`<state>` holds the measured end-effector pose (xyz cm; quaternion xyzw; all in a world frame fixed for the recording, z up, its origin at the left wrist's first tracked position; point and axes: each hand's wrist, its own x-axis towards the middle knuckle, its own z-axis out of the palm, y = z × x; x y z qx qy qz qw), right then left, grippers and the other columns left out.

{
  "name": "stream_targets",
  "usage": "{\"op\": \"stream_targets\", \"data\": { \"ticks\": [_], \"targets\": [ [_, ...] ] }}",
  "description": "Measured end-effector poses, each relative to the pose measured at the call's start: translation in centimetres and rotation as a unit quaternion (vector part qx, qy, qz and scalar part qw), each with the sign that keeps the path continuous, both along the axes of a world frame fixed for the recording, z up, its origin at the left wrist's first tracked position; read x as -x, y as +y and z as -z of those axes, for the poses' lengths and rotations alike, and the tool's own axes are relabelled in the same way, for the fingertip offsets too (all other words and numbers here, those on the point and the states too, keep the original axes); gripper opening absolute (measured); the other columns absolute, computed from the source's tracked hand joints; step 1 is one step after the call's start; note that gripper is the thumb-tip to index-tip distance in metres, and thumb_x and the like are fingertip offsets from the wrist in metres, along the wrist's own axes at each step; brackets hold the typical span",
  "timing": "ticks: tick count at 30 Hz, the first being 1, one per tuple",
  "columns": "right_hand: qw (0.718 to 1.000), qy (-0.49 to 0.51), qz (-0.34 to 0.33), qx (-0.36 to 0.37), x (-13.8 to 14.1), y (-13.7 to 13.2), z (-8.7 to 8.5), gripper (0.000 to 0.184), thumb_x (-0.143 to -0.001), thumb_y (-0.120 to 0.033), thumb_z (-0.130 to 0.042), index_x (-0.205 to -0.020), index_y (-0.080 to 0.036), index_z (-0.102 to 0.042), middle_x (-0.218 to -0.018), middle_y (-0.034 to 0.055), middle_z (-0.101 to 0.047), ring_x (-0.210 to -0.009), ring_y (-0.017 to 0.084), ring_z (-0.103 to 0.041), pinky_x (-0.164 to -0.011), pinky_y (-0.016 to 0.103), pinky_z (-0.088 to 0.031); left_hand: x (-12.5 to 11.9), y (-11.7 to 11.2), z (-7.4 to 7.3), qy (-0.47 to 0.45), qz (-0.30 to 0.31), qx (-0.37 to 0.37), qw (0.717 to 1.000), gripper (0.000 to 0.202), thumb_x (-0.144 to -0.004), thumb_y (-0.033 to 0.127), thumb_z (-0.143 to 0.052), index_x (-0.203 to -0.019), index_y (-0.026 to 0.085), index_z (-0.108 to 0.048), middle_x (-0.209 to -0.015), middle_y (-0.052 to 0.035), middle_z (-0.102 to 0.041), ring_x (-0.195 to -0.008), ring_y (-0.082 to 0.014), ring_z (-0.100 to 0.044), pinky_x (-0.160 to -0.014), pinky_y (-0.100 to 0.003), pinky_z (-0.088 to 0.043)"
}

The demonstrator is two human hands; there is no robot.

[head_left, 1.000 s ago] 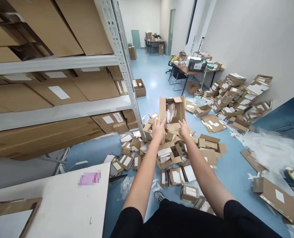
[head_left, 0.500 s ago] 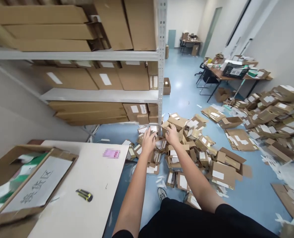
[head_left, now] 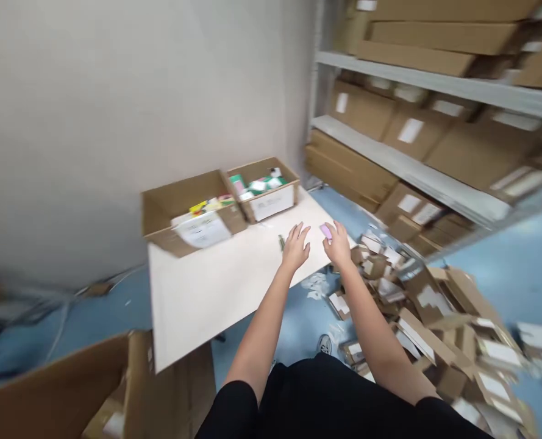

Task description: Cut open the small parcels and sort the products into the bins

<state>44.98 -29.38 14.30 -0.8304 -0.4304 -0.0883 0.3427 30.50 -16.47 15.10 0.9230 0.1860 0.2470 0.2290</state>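
Observation:
My left hand (head_left: 295, 247) hovers over the white table (head_left: 206, 292), its fingers spread and nothing in them. Just left of its fingers lies a utility knife (head_left: 281, 242), partly smeared by motion. Over the table's right edge is my right hand (head_left: 339, 247), fingers apart and curved. A small pink item (head_left: 325, 231) shows beside its fingertips and seems to lie on the table; its kind is not clear.
Two cardboard boxes, a larger one (head_left: 170, 239) and a smaller one (head_left: 293, 196), stand along the table's back edge, with packages inside. Shelving (head_left: 403, 155) holds cartons at right. Flattened and loose cartons (head_left: 435, 299) litter the floor; another open box (head_left: 92, 378) stands at lower left.
My view has swung left, from the shelf and floor pile to the table. Both hands moved along with it, away from the cartons. The pink item and the knife seem to lie where they were.

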Motion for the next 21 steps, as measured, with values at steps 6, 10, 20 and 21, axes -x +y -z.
{"op": "stream_targets", "data": {
  "ticks": [6, 10, 20, 21],
  "targets": [
    [0.982, 0.005, -0.183, 0.032, 15.4, 14.8, 2.1, 0.056, -0.093, -0.022, -0.054, -0.149, -0.017, -0.056, -0.158, 0.0197, -0.047, -0.148, 0.037, -0.041, -0.121, 0.06, -0.04, 19.7, 9.8, 2.1, -0.006, -0.185, 0.032, 0.982, 0.062, -0.095, 0.016, -0.059, -0.155, 0.025, -0.048, -0.166, -0.0117, -0.043, -0.153, -0.0304, -0.04, -0.126, -0.053, -0.04],
    [0.953, 0.019, -0.297, 0.051, 27.2, 22.3, 3.4, 0.057, -0.094, -0.023, -0.054, -0.151, -0.019, -0.054, -0.16, 0.0192, -0.045, -0.149, 0.037, -0.041, -0.12, 0.061, -0.042, 33.0, 13.1, 3.5, -0.004, -0.301, 0.048, 0.952, 0.061, -0.095, 0.016, -0.059, -0.154, 0.025, -0.05, -0.166, -0.0112, -0.043, -0.152, -0.0301, -0.041, -0.125, -0.051, -0.042],
    [0.805, 0.025, -0.582, 0.111, 54.6, 32.2, 6.0, 0.061, -0.094, -0.021, -0.055, -0.154, -0.022, -0.051, -0.161, 0.0172, -0.044, -0.15, 0.035, -0.04, -0.121, 0.059, -0.042, 59.1, 11.9, 6.0, -0.016, -0.58, 0.095, 0.809, 0.059, -0.096, 0.019, -0.056, -0.154, 0.025, -0.051, -0.168, -0.0107, -0.042, -0.153, -0.031, -0.041, -0.126, -0.051, -0.04],
    [0.788, 0.025, -0.605, 0.117, 56.8, 32.8, 6.3, 0.061, -0.094, -0.021, -0.055, -0.155, -0.022, -0.051, -0.162, 0.017, -0.043, -0.15, 0.035, -0.04, -0.121, 0.059, -0.042, 60.8, 11.4, 6.3, -0.015, -0.606, 0.101, 0.789, 0.059, -0.096, 0.019, -0.057, -0.154, 0.026, -0.051, -0.168, -0.0104, -0.042, -0.153, -0.031, -0.041, -0.126, -0.051, -0.041]
  ]
}}
